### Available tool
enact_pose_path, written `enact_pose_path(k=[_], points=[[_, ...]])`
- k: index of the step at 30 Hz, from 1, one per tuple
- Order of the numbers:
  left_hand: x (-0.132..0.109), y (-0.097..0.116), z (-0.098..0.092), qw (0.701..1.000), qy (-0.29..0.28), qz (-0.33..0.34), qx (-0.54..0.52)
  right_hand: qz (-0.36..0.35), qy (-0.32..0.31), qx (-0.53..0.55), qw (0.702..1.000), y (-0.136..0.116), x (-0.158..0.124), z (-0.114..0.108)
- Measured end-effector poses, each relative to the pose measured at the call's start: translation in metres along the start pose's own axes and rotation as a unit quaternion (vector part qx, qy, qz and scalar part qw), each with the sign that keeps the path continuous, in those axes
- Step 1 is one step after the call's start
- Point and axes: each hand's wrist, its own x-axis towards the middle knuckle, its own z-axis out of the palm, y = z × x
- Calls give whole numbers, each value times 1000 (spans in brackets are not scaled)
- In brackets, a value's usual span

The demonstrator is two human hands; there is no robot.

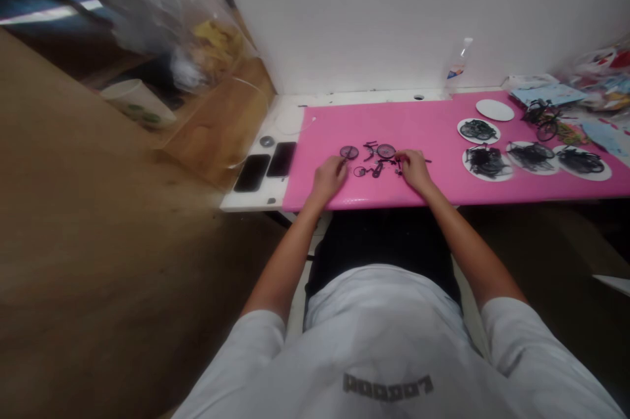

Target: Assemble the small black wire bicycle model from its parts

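Small black parts of a model bicycle lie on a pink table mat (384, 125) in front of me. My left hand (329, 177) has its fingers pinched at the lower edge of a small spoked wheel (349, 152). Right of it, a second spoked wheel (386, 151) lies by thin frame pieces (370, 151). Closer to me are a small ring-shaped part (360, 171) and a crank-like piece (377, 171). My right hand (415, 169) is closed beside the second wheel, over small dark bits; what its fingertips hold is too small to make out.
White plates (497, 176) with black parts stand at the right, near a bare white plate (495, 110). An assembled model bicycle (544, 120) sits behind them. Two phones (252, 173) lie at the left table edge. A clear bottle (457, 67) stands by the wall.
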Motion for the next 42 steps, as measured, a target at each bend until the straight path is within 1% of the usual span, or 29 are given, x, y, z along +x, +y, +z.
enact_pose_path(k=[5, 9, 13, 17, 26, 28, 29, 30, 31, 33, 34, 35, 36, 38, 42], points=[[-1, 1, -1, 1000, -1, -3, -7, -6, -4, -27, 1000, -1, 0, 2], [-1, 1, 0, 1000, 1, -3, -4, -11, -25, -31, 999, 1, 2, 3], [0, 0, 0, 1000, 0, -1, -2, -30, -45, -36, 998, 3, 4, 6], [0, 1, -2, 1000, 8, -6, -8, -46, -51, -56, 996, 3, 3, 8], [4, 4, -10, 997, 38, -35, -53, -22, -47, -133, 990, -7, -3, -2], [6, 5, -10, 993, 54, -46, -92, -22, -53, -144, 988, -10, -2, -5], [8, 7, -10, 986, 65, -68, -135, -22, -55, -149, 987, -11, -2, -7], [10, 9, -11, 972, 77, -102, -197, -23, -58, -155, 986, -12, -1, -9], [12, 11, -12, 948, 89, -144, -270, -23, -60, -161, 985, -13, -1, -11], [17, 18, -18, 875, 108, -223, -416, -19, -73, -181, 981, -17, 1, -16], [19, 22, -22, 841, 116, -240, -470, -13, -84, -194, 977, -19, 1, -19], [20, 26, -26, 816, 122, -250, -507, -4, -94, -207, 974, -22, 1, -21], [21, 30, -31, 798, 124, -255, -531, 4, -103, -220, 970, -25, 1, -24], [22, 37, -40, 778, 119, -268, -556, 14, -110, -235, 966, -32, 1, -28], [22, 48, -51, 765, 104, -288, -567, 11, -107, -236, 966, -42, 2, -32]])
